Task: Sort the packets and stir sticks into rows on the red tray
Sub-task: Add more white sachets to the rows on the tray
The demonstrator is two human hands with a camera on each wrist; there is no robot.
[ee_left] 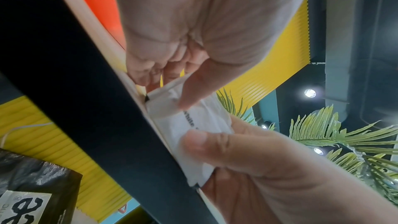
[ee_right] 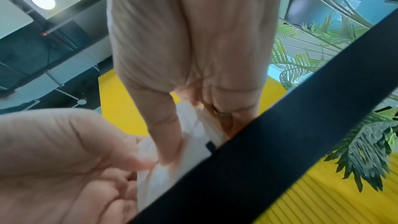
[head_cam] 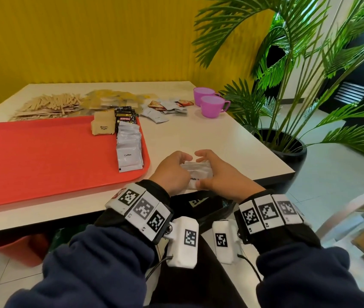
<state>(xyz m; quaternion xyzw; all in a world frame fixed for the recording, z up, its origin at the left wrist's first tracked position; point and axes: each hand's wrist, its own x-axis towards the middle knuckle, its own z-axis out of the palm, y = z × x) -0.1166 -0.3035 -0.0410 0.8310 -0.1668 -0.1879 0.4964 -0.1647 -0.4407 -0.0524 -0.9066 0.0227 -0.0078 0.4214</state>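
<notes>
Tray [head_cam: 43, 156] on bench [head_cam: 210, 138], left side. Coffee packets [head_cam: 128, 147] in row along tray's right edge; brown sugar packets [head_cam: 102, 126] just left of row's far end. Stir sticks [head_cam: 49, 105] behind tray. Loose packets [head_cam: 165, 107] right of sticks; two cups [head_cam: 212, 105] further right. Plant [head_cam: 288, 85] beyond bench's right edge.

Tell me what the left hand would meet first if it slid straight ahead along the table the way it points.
Apart from the white sugar packets already in its grip, the left hand faces bare white table. Farther on lie loose white sachets near two purple plastic cups, though depth is hard to judge.
</notes>
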